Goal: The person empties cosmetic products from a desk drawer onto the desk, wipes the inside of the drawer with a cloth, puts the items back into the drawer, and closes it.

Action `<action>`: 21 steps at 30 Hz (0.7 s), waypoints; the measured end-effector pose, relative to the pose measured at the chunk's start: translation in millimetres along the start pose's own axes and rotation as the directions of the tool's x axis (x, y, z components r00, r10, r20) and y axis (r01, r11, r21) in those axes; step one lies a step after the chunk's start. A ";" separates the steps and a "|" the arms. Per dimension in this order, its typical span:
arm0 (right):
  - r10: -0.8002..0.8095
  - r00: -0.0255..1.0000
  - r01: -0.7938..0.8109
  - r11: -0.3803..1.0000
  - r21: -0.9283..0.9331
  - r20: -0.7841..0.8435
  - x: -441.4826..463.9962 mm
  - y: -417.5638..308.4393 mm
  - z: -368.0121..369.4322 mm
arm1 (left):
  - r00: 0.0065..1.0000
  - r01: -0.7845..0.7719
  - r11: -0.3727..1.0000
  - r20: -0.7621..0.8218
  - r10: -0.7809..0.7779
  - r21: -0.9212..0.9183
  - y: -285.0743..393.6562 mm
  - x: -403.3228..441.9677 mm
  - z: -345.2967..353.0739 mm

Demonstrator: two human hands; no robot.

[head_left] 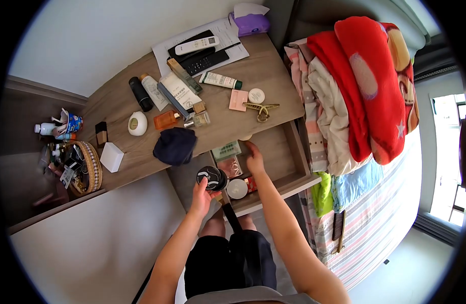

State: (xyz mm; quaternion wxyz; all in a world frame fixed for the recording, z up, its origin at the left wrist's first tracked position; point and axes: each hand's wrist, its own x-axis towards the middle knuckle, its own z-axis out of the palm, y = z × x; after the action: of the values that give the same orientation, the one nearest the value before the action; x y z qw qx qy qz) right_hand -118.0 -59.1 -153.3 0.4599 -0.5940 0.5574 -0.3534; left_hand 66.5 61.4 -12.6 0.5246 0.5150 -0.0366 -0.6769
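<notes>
While the left hand (200, 198) holds the black jar (207, 175) at the drawer's left edge, the right hand (254, 161) reaches into the drawer (305, 183) near its back edge. Left fingers: closed around the jar's side, thumb on top, a hold that probably keeps it level and leaves the drawer's middle accessible. Right fingers: loosely bent, tips beside a tan disc (245, 137); whether they grip it cannot be told.

Along the drawer's left edge lie the green palette (226, 150), pink box (230, 166) and white compact (237, 188) — apparently grouped to save room. On the surface, the pouch (175, 146) rests at the front edge; the clip (262, 108) lies toward the front right corner. Two remotes (197, 45) (207, 63) lie on papers (235, 50) along the back edge, perhaps parked out of reach of the work.

Labels: the jar's lid bears white curved marks; the pink box shows large, pale lettering; the green-capped tube (220, 80) carries dark print — none legible here.
</notes>
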 end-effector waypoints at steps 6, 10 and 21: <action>0.167 0.964 -0.139 0.980 0.140 -0.208 -3.4 -32.3 -5.7 | 0.999 0.039 0.999 0.035 -0.039 0.003 -9.1 -3.8 -5.2; 0.356 0.926 -0.375 0.831 0.410 0.125 -35.7 -78.7 -18.7 | 0.999 0.025 1.000 0.045 -0.024 -0.014 -14.9 1.4 12.0; 0.627 0.767 -0.513 0.726 0.458 -0.134 -24.4 -53.3 -51.4 | 0.990 0.087 0.991 0.116 -0.075 -0.105 -25.1 22.9 43.5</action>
State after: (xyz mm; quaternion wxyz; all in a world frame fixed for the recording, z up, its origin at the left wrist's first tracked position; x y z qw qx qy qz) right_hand -151.1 -45.2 -84.1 0.5730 -0.2296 0.6900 -0.3780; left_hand 19.5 34.1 -22.1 0.5214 0.4477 -0.0075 -0.7264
